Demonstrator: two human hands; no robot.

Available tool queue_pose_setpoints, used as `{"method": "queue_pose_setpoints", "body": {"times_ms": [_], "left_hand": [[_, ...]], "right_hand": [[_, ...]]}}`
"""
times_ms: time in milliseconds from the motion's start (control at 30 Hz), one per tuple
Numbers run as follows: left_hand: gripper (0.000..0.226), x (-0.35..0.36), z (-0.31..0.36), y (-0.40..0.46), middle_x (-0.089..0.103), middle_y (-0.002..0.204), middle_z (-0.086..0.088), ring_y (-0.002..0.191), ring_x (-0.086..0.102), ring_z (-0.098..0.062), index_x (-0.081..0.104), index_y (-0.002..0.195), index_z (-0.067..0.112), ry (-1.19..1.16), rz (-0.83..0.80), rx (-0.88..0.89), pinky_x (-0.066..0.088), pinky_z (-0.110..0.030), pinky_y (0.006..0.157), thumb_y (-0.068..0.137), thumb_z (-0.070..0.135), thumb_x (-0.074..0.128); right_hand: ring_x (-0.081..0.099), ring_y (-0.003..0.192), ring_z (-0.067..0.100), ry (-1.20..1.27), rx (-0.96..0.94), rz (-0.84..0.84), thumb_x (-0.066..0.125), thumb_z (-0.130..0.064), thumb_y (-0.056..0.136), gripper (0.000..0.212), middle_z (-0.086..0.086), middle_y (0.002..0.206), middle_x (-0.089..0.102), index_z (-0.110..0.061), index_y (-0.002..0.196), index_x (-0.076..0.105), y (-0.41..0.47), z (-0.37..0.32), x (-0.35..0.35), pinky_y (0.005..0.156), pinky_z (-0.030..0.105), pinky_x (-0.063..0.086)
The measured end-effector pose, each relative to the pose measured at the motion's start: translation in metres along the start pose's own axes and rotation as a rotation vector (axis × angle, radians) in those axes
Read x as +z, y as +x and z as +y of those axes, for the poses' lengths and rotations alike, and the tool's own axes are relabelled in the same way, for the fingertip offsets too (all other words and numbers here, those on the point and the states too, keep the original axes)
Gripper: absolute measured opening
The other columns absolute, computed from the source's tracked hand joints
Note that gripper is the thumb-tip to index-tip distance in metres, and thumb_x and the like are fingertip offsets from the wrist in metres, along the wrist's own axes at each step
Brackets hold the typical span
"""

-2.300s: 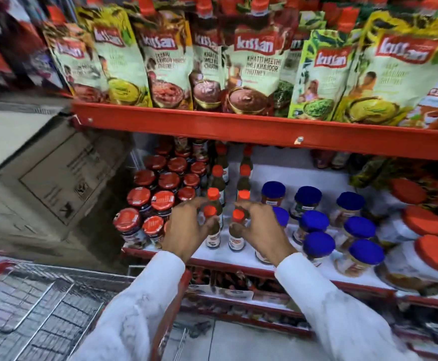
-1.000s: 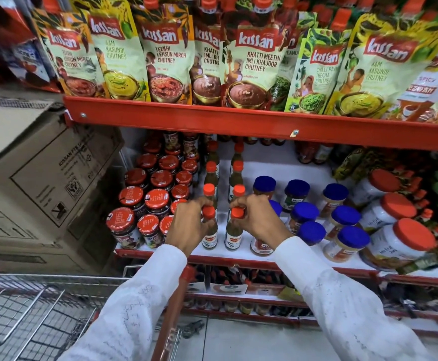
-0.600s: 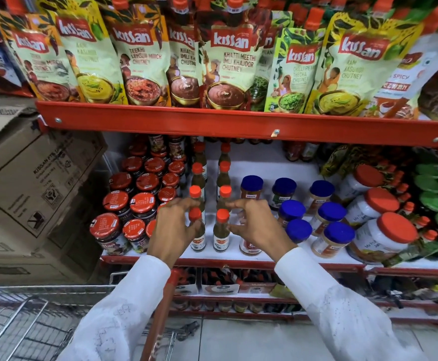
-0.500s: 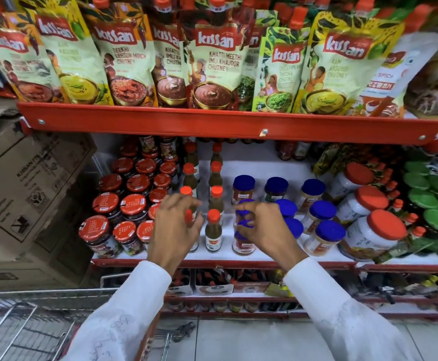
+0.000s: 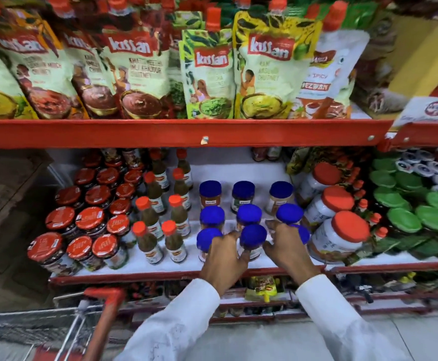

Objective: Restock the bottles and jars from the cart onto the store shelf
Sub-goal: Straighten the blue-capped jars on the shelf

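Blue-lidded glass jars (image 5: pixel 249 213) in three short rows on the white store shelf (image 5: pixel 160 264), right of the slim orange-capped sauce bottles (image 5: pixel 172 239) and left of the big orange-lidded plastic tubs (image 5: pixel 341 234). Only one view, from the head: left hand (image 5: pixel 224 259) spread loosely beside the near middle jar (image 5: pixel 252 239), fingers touching its left side and the near left jar (image 5: pixel 207 242); right hand (image 5: pixel 286 250) likewise loose on that jar's right side, fingertips at a jar farther right. Neither closed round anything, more a nudging than a lifting hold. Probably straightening the near row. Best done by pressing low on the glass, not the lids, sliding rather than tipping, keeping clear of the shelf's red front lip (image 5: pixel 186 274). Wire cart (image 5: pixel 64 332) near left, contents not visible.
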State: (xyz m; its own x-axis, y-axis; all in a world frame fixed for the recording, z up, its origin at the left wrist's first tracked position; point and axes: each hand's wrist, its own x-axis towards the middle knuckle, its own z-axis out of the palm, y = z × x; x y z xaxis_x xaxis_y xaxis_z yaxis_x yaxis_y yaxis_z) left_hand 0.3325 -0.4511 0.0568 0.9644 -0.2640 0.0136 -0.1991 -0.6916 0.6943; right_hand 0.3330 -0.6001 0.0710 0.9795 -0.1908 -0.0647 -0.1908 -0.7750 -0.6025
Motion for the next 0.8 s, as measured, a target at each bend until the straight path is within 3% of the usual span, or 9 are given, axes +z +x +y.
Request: {"method": "queue_pose_setpoints", "body": {"times_ms": [133, 300, 500, 800], "left_hand": [[0.025, 0.017, 0.001, 0.011, 0.063, 0.077, -0.007, 0.069, 0.057, -0.025, 0.063, 0.112, 0.013, -0.045, -0.003, -0.106, 0.053, -0.038, 0.07, 0.087, 0.009, 0.062], [0.028, 0.024, 0.0, 0.016, 0.072, 0.094, -0.004, 0.072, 0.062, -0.016, 0.066, 0.114, 0.013, -0.123, 0.033, -0.163, 0.047, -0.025, 0.066, 0.089, 0.003, 0.06], [0.033, 0.028, -0.002, 0.018, 0.074, 0.101, -0.004, 0.082, 0.069, -0.019, 0.065, 0.117, 0.015, -0.121, 0.055, -0.159, 0.055, -0.034, 0.074, 0.089, -0.001, 0.059], [0.041, 0.027, 0.001, 0.017, 0.073, 0.107, -0.008, 0.088, 0.068, -0.023, 0.06, 0.128, 0.015, -0.073, 0.083, -0.134, 0.058, -0.039, 0.081, 0.089, 0.001, 0.06]], "right_hand": [[0.066, 0.1, 0.033, 0.069, -0.01, -0.103, 0.063, 0.001, 0.081, 0.049, 0.014, 0.119, 0.068, -0.012, 0.128, 0.057, 0.007, 0.01, 0.003, 0.086, 0.042, 0.056], [0.068, 0.089, 0.026, 0.124, 0.002, -0.084, 0.069, 0.0, 0.078, 0.046, 0.01, 0.113, 0.071, -0.011, 0.122, 0.062, 0.007, 0.02, 0.003, 0.083, 0.04, 0.057], [0.065, 0.08, 0.02, 0.156, 0.017, -0.061, 0.073, -0.003, 0.078, 0.043, 0.01, 0.112, 0.07, -0.01, 0.119, 0.062, 0.005, 0.023, 0.004, 0.074, 0.027, 0.049], [0.063, 0.078, 0.016, 0.191, -0.005, -0.037, 0.077, -0.01, 0.077, 0.047, 0.006, 0.112, 0.07, -0.011, 0.122, 0.062, -0.001, 0.032, -0.002, 0.074, 0.027, 0.049]]}}
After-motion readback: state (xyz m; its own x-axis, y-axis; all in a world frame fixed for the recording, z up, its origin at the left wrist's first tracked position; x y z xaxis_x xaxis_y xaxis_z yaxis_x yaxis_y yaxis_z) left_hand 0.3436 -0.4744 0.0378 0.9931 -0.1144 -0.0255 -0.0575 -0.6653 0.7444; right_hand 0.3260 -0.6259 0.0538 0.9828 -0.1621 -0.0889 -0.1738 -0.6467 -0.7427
